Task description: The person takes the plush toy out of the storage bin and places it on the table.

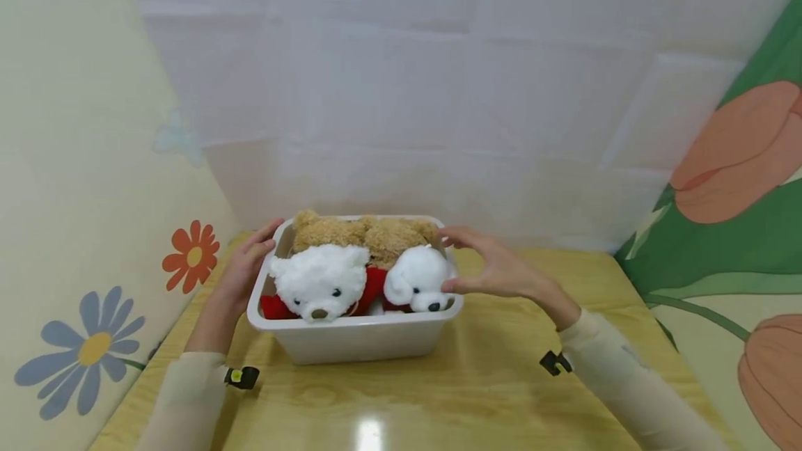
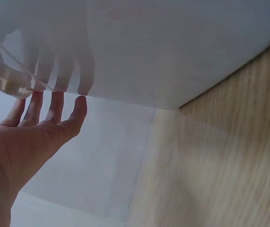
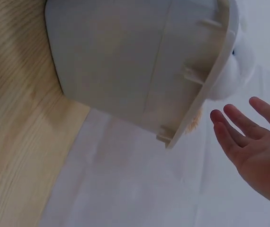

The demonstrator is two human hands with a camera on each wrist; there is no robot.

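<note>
A white plastic bin (image 1: 357,339) stands on the table with plush toys packed in it. At its front left lies a white teddy bear (image 1: 322,277) in red, and at its front right a white plush dog (image 1: 418,277). Brown plush toys (image 1: 391,236) fill the back. My left hand (image 1: 247,263) touches the bin's left side by the rim; in the left wrist view its fingertips (image 2: 80,101) meet the outer wall. My right hand (image 1: 495,266) hovers at the right rim beside the plush dog, fingers spread, holding nothing. In the right wrist view it is apart from the bin.
The wooden table (image 1: 501,367) extends in front and to the right of the bin. A white sheet (image 1: 401,89) hangs close behind it. Flower-patterned walls (image 1: 81,179) flank the table on both sides. A small black wrist device (image 1: 554,362) sits by the right sleeve.
</note>
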